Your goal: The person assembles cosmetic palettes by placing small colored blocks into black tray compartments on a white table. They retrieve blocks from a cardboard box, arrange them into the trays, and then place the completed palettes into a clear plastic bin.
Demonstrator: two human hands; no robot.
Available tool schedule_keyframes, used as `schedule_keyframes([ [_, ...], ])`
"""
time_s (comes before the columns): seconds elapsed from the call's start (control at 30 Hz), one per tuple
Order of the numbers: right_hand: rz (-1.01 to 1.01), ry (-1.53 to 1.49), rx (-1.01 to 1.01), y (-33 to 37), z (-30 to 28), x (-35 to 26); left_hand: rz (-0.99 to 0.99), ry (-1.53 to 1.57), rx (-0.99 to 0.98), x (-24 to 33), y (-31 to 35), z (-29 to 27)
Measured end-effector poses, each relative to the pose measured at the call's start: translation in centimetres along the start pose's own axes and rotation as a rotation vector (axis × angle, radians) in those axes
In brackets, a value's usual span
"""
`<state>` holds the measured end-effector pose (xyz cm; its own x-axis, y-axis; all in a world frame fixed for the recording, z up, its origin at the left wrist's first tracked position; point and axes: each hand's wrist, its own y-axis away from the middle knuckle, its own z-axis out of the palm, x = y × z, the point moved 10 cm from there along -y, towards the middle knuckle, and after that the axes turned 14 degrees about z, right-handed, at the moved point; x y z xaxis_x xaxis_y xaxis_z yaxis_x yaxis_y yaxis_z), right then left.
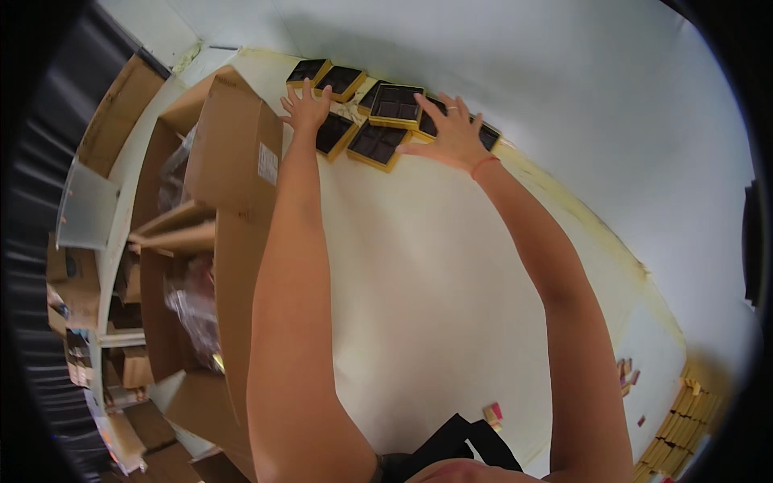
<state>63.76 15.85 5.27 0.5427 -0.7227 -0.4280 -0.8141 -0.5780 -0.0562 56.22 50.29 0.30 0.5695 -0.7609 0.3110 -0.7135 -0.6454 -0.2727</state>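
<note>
Trays, small and square, gold-rimmed with dark compartmented inserts, are grouped at the far edge of the pale surface (435,290), close against the white wall. About eight are counted; some overlap or rest on neighbours, so the exact number cannot be told. One tray (396,105) sits raised on top of the others near the middle of the group; another tray (375,146) lies nearest the person, tilted relative to the row.

Left hand (306,109): fingers spread wide, palm down, laid on the left-hand tray (334,134) of the group; nothing is gripped.
Right hand (452,132): fingers spread wide, palm down, covering the trays at the right end; a ring and a red wrist band are worn; nothing is gripped.

Step in hand, as judged: the trays are being gathered or squared between two flat hands, not lifted. The next move would call for even inward pressure from both sides, so that the stacked tray is not knocked off.

Surroundings: an open cardboard carton (229,153) stands just left of the left forearm, with clear plastic wrapping (193,310) inside. Small yellow and pink boxes (684,423) are stacked at the right corner.
</note>
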Motion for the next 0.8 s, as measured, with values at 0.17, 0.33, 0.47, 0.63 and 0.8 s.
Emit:
schedule_keyframes([
  [0.17,0.087,0.147,-0.169,-5.4,6.7,-1.1,0.192,-0.125,-0.162,0.5,-6.0,4.2],
  [0.33,0.059,0.022,-0.061,-5.9,6.9,-2.3,0.235,0.037,-0.026,-1.4,-7.0,5.9],
  [0.47,0.086,0.018,-0.125,-3.7,7.0,-1.8,0.315,0.112,-0.001,0.8,-3.8,6.7],
  [0.63,0.105,-0.003,-0.098,1.6,2.8,-1.5,0.374,0.101,0.061,5.9,0.3,3.4],
  [0.8,0.098,-0.012,0.087,18.1,-4.0,1.2,0.522,0.180,0.170,14.8,14.3,-2.8],
])
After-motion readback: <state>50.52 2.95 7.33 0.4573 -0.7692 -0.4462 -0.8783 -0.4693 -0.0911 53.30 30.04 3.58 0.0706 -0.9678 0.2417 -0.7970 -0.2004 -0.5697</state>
